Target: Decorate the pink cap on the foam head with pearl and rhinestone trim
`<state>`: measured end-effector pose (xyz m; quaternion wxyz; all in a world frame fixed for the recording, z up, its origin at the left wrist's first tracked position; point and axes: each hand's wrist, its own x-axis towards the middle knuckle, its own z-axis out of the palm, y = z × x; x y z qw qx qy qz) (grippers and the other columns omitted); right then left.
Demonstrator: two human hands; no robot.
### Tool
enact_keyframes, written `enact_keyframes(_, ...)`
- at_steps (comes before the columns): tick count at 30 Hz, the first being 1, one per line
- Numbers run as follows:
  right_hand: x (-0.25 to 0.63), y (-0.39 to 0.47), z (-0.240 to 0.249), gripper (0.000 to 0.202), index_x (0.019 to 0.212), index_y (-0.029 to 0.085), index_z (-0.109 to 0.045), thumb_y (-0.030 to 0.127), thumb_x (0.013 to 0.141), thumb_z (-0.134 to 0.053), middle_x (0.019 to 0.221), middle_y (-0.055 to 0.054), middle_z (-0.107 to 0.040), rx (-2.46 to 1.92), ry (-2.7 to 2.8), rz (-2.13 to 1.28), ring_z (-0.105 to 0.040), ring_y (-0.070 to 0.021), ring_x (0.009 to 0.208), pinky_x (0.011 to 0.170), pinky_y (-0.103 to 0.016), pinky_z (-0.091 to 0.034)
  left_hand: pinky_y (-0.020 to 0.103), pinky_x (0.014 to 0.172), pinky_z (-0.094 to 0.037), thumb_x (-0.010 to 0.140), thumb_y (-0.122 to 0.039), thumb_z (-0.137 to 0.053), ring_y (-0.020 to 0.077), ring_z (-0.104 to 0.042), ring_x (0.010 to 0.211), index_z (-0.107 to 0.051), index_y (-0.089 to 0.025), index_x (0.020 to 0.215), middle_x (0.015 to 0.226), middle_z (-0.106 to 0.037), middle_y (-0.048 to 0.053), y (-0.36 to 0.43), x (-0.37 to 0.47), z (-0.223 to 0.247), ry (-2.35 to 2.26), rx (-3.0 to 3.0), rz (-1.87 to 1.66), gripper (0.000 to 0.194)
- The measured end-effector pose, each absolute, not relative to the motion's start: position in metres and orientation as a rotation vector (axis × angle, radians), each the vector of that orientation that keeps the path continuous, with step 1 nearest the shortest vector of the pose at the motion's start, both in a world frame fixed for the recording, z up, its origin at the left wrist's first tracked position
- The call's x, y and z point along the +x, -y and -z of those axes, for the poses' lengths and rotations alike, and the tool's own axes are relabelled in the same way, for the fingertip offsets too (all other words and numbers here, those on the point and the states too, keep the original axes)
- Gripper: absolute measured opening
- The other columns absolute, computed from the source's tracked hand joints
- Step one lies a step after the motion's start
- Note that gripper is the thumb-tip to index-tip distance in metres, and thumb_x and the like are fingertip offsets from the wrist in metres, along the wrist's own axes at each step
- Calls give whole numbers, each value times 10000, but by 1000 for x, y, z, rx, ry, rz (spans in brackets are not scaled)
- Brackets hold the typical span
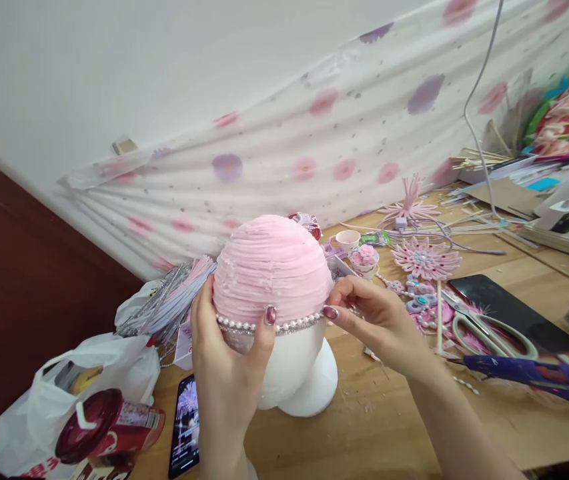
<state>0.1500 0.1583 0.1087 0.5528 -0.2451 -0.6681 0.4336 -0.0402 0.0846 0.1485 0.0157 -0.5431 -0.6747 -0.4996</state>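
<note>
A pink ribbed cap (271, 267) covers the top of a white foam head (289, 373) on the wooden table. Along the cap's lower edge runs a string of white pearls (244, 327) with a silvery band under it. My left hand (231, 360) grips the cap's left side, its thumb on the pearl edge at the front. At the right edge, my right hand (374, 320) pinches the end of the pearl string between thumb and index finger.
Right of the head lie scissors (489, 333), a blue glue gun (529, 377), a black phone (514, 313) and a pink flower ornament (427, 259). On the left are a lit phone (184, 427), a red lidded cup (114, 427), a plastic bag (29, 427) and bundled stems (171, 307).
</note>
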Motion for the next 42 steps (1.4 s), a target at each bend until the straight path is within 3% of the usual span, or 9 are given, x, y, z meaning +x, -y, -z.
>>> enact_keyframes(5,142,-163,-108,335,724,209,-629,477,839,-793,667,22,-588,-514,1462,-1193,-507,-115,614,547,-241,-415,577,1188,-425,854,-621,-680,382,-448,1476,-390,-238,1549,1589,-472,164,-84,-51,-145,2025,-1802,1502,845)
enact_keyframes(9,136,-161,-109,357,703,206,-612,474,815,-821,648,32,-572,-463,1436,-1256,-479,-105,592,539,-237,-407,584,1150,-476,811,-561,-759,380,-510,1425,-397,-277,1539,1520,-550,141,-83,-54,-143,2055,-1718,1403,861)
enact_keyframes(18,159,-173,-101,290,776,193,-688,454,874,-768,665,13,-633,-507,1512,-1274,-534,-102,591,538,-229,-422,548,1099,-544,793,-474,-784,368,-605,1330,-455,-304,1513,1395,-651,100,-85,-77,-140,2123,-1699,1478,810)
enact_keyframes(23,161,-177,-103,262,776,203,-701,431,902,-725,643,22,-639,-546,1581,-1249,-527,-99,558,506,-225,-408,492,1037,-593,791,-461,-770,347,-665,1247,-513,-240,1462,1348,-688,111,-90,-95,-154,2206,-1842,1600,752)
enact_keyframes(31,139,-168,-98,226,787,206,-715,401,899,-734,779,-13,-705,-508,1718,-1237,-606,-137,724,632,-258,-455,515,1091,-530,711,-532,-785,373,-639,1259,-621,-206,1323,1311,-710,106,-104,-115,-160,2115,-1927,1844,713)
enact_keyframes(37,138,-164,-100,208,794,212,-715,391,901,-724,786,-10,-704,-520,1735,-1227,-602,-137,735,639,-259,-438,510,1130,-472,648,-559,-826,385,-612,1280,-641,-175,1259,1306,-699,127,-100,-119,-156,2051,-1897,1954,744)
enact_keyframes(42,139,-167,-104,220,792,213,-714,414,869,-756,774,-7,-696,-536,1683,-1294,-582,-127,700,611,-253,-418,495,1148,-462,690,-543,-812,379,-595,1312,-607,-180,1309,1292,-680,124,-96,-122,-152,2012,-1979,1938,746)
